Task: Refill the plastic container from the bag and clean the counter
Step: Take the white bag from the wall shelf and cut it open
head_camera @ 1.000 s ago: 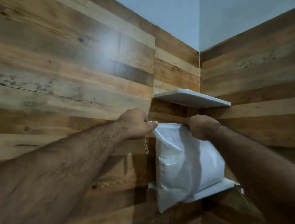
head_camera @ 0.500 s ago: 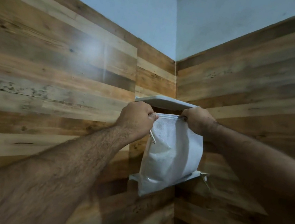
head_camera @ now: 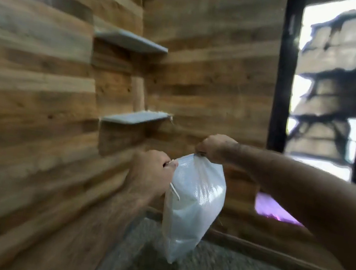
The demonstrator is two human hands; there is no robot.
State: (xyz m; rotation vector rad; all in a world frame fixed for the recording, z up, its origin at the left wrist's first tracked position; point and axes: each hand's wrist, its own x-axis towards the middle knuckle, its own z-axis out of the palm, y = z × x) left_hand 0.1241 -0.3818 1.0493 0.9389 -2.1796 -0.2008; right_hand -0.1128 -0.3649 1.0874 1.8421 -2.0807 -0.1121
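Both arms are reaching forward into the middle of the frame, bare to the forearm. The left hand (head_camera: 150, 172) is curling into a fist, knuckles up, pinching one top corner of the bag (head_camera: 192, 208). The right hand (head_camera: 214, 149) is sitting slightly higher and to the right, fingers closing tightly over the other top corner.
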